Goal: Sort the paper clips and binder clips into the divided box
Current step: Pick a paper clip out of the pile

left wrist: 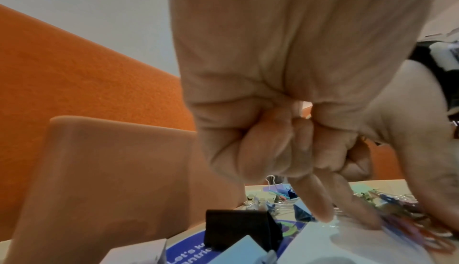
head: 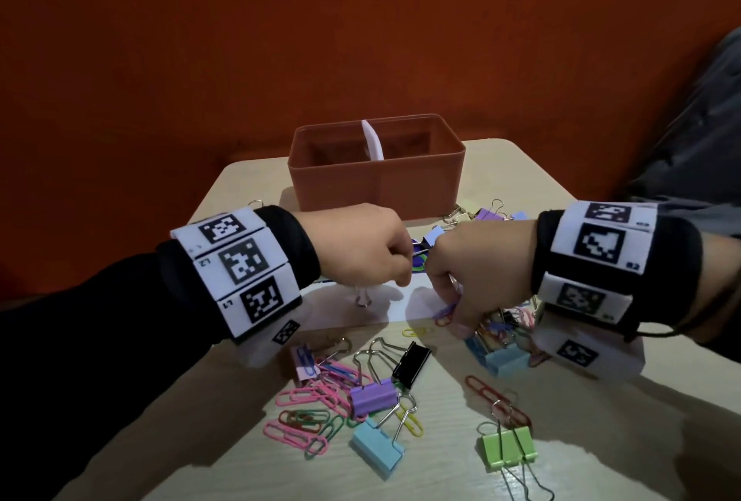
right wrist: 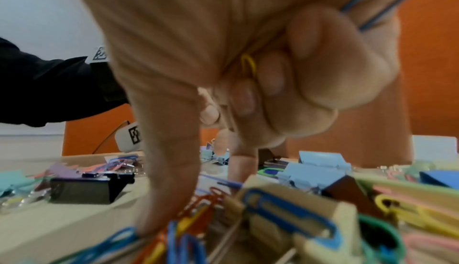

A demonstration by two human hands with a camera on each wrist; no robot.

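The brown divided box (head: pixel 377 180) with a white divider (head: pixel 373 138) stands at the back of the table, also seen in the left wrist view (left wrist: pixel 111 170). My left hand (head: pixel 395 278) is curled in front of it, and two fingertips (left wrist: pixel 325 216) pinch the silver wire handle of a binder clip (head: pixel 363 298) on white paper. My right hand (head: pixel 455 316) is right next to it. Its curled fingers hold paper clips, one yellow (right wrist: pixel 248 66) and one blue (right wrist: pixel 387 3). Its thumb (right wrist: pixel 159 199) reaches down into a heap of coloured paper clips (right wrist: pixel 193 205).
Loose clips lie near the front: pink paper clips (head: pixel 304 400), and purple (head: pixel 373 396), black (head: pixel 411 362), blue (head: pixel 377 450) and green (head: pixel 507 448) binder clips. More clips lie by the box's right corner (head: pixel 487 214). Grey cloth (head: pixel 701 148) is at the right.
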